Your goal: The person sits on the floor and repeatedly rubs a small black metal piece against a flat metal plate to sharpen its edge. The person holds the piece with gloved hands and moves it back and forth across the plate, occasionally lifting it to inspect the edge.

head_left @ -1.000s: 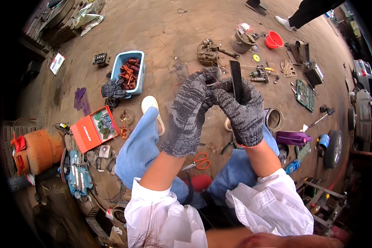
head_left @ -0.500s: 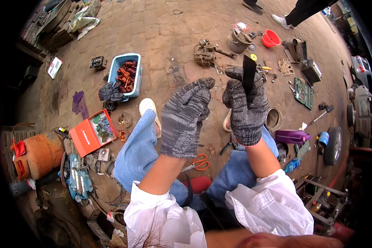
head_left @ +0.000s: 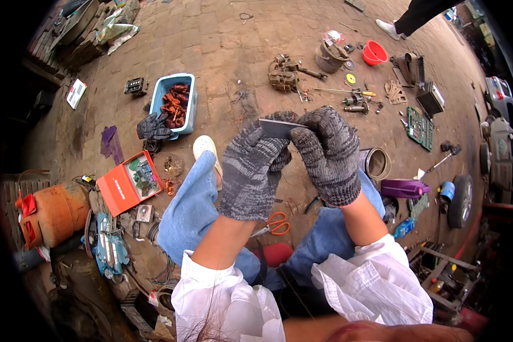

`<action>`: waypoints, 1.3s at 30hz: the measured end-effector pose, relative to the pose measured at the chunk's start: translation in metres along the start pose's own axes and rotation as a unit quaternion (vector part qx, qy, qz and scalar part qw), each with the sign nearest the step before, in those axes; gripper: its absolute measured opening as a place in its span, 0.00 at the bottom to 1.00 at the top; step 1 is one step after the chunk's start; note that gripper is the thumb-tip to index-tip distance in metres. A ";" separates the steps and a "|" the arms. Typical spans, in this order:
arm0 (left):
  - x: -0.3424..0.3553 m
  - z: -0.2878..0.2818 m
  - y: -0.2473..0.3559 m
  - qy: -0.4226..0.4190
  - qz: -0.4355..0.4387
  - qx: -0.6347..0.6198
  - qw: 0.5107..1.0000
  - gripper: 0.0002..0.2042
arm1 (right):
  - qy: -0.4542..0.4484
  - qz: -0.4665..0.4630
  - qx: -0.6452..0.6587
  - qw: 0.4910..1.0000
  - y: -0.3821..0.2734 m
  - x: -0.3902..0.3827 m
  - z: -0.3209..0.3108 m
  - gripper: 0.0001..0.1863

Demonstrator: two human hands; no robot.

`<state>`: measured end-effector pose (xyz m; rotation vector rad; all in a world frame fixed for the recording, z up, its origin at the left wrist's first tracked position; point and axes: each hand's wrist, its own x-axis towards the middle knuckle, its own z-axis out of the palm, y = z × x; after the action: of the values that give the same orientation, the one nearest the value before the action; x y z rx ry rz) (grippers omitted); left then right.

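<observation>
In my grey knit-gloved right hand (head_left: 329, 154), a dark flat metal strip (head_left: 276, 128) is held lengthwise between thumb and fingers, pointing left. My left hand (head_left: 251, 171), in a matching glove, has its fingers closed just under and beside the strip's left end; what they hold is hidden. Below both hands, orange-handled scissors (head_left: 276, 224) lie between my legs.
Around me are a blue tub (head_left: 189, 102) of copper-coloured scrap, an open orange box (head_left: 119, 188), an orange gas cylinder (head_left: 54, 214), a red bucket (head_left: 374, 52), a green socket set (head_left: 419, 128) and a tyre (head_left: 459, 202). Another person's leg (head_left: 411, 21) is at top right.
The strip has swung from upright to nearly level, leftward across to my left hand. My hands, apart half a second ago, are together again. The other person's second foot has left view.
</observation>
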<state>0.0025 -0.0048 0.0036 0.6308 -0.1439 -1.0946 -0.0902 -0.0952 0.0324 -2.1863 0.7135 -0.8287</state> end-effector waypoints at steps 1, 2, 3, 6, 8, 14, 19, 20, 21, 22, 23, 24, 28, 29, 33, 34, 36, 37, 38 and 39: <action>-0.001 0.002 0.001 0.011 -0.005 0.006 1.000 0.13 | 0.003 -0.001 0.003 1.000 0.002 -0.001 0.001 0.11; -0.001 0.003 0.001 0.022 -0.009 0.012 1.000 0.13 | 0.006 -0.003 0.006 1.000 0.003 -0.001 0.002 0.11; -0.001 0.002 0.000 0.016 0.003 0.047 0.999 0.13 | 0.001 0.003 0.003 1.000 0.002 -0.002 0.001 0.12; 0.000 -0.001 -0.003 0.004 0.049 0.156 0.986 0.12 | -0.011 0.014 0.008 1.000 -0.004 -0.001 -0.001 0.12; -0.001 0.000 -0.003 0.004 0.069 0.197 0.978 0.12 | -0.012 0.016 0.028 0.999 -0.005 -0.001 -0.001 0.13; -0.008 0.008 0.005 0.026 0.010 0.091 0.995 0.10 | -0.014 0.053 0.045 0.997 -0.007 -0.004 0.003 0.14; -0.012 0.011 -0.002 0.059 0.062 0.146 0.986 0.08 | 0.018 0.023 0.002 1.000 -0.008 -0.006 0.005 0.15; -0.013 0.010 -0.003 0.063 0.067 0.134 0.987 0.08 | 0.020 0.034 0.011 0.999 -0.011 -0.006 0.005 0.15; -0.015 0.010 -0.003 0.068 0.106 0.195 0.973 0.08 | 0.021 0.037 0.013 0.999 -0.012 -0.006 0.007 0.15; -0.015 0.011 -0.004 0.071 0.142 0.253 0.954 0.08 | 0.022 0.042 0.012 0.999 -0.012 -0.007 0.007 0.15; -0.016 0.011 -0.005 0.074 0.177 0.310 0.931 0.08 | 0.023 0.046 0.011 0.999 -0.013 -0.007 0.007 0.14; -0.016 0.012 -0.005 0.072 0.175 0.301 0.935 0.09 | 0.031 0.045 0.014 0.998 -0.013 -0.008 0.008 0.14; -0.017 0.012 -0.009 0.083 0.167 0.296 0.937 0.10 | 0.049 0.034 0.021 0.998 -0.011 -0.010 0.010 0.14; -0.017 0.011 -0.009 0.091 0.165 0.303 0.934 0.10 | 0.049 0.032 0.023 0.998 -0.010 -0.010 0.010 0.14; -0.018 0.013 -0.010 0.074 0.168 0.293 0.938 0.10 | 0.033 0.059 0.046 0.997 -0.013 -0.010 0.007 0.13; -0.018 0.014 -0.008 0.072 0.168 0.300 0.936 0.11 | 0.036 0.055 0.056 0.996 -0.013 -0.010 0.007 0.13; -0.018 0.015 -0.008 0.076 0.177 0.329 0.925 0.11 | 0.038 0.055 0.062 0.996 -0.014 -0.010 0.006 0.12; -0.018 0.017 -0.008 0.083 0.188 0.350 0.914 0.11 | 0.038 0.059 0.057 0.996 -0.017 -0.009 0.005 0.12; -0.018 0.017 -0.008 0.090 0.199 0.372 0.902 0.11 | 0.037 0.062 0.053 0.996 -0.019 -0.009 0.004 0.12; -0.017 0.017 -0.009 0.089 0.206 0.381 0.897 0.11 | 0.033 0.071 0.056 0.995 -0.021 -0.008 0.004 0.12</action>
<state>-0.0192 0.0005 0.0161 1.3314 -0.5384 -0.5326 -0.0874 -0.0752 0.0426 -1.9923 0.8253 -0.8496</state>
